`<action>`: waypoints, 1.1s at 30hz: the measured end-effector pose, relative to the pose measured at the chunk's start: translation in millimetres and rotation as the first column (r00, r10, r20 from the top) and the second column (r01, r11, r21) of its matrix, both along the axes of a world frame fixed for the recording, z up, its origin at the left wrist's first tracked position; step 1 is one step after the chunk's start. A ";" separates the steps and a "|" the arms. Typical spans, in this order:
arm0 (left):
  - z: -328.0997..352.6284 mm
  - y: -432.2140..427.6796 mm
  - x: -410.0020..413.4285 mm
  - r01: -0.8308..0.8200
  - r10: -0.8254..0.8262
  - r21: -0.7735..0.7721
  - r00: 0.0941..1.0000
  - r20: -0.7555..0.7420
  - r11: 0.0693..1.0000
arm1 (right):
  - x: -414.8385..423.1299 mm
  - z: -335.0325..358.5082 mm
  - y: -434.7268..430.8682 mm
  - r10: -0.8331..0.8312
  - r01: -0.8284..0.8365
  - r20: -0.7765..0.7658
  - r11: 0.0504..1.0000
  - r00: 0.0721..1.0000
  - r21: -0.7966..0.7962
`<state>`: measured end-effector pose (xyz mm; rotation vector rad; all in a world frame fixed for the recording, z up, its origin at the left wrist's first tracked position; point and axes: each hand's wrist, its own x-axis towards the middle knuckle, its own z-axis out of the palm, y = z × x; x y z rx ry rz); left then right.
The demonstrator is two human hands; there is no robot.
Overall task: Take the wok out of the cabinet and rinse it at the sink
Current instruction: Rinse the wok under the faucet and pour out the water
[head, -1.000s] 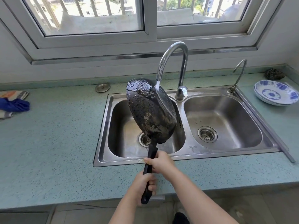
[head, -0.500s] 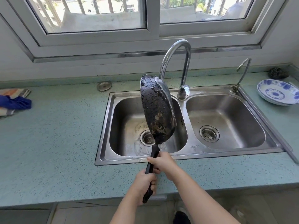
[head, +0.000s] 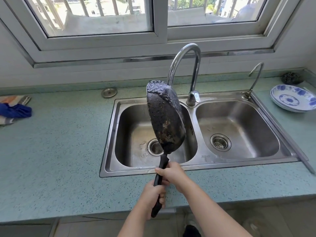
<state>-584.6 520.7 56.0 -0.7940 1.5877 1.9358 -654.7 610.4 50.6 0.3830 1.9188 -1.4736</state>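
Steel faucet [head: 196, 65] beside tilted wok [head: 164, 117]

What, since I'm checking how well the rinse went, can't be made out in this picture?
Inside of the wok: head view, it faces away; only the blackened underside shows.
Left basin's drain: head view, partly behind the wok.
Handle: head view, largely covered by the left hand and right hand.
Cloths: cut off by the left edge.
Dark lump at back right: too small to identify.

Your left hand [head: 152, 195] and right hand [head: 172, 173] are bare, and so are your forearms [head: 206, 204]. Below, you wear a dark shoe [head: 191, 231].
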 end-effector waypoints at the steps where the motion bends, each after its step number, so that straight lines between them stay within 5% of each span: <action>1: 0.6 -0.1 0.2 -0.007 0.007 0.027 1.000 0.006 1.000 | -0.1 -0.4 -0.8 0.008 -0.008 -0.023 1.000 1.000 0.020; 10: 2.9 0.5 1.3 -0.074 0.070 0.132 0.997 0.036 0.988 | 0.6 6.3 -3.1 0.028 -0.018 -0.101 0.995 0.995 0.093; 33: 6.9 -33.7 15.5 -0.025 -0.002 -0.355 0.997 -0.075 0.935 | 20.5 22.4 -33.5 0.026 0.000 0.089 0.958 0.996 -0.286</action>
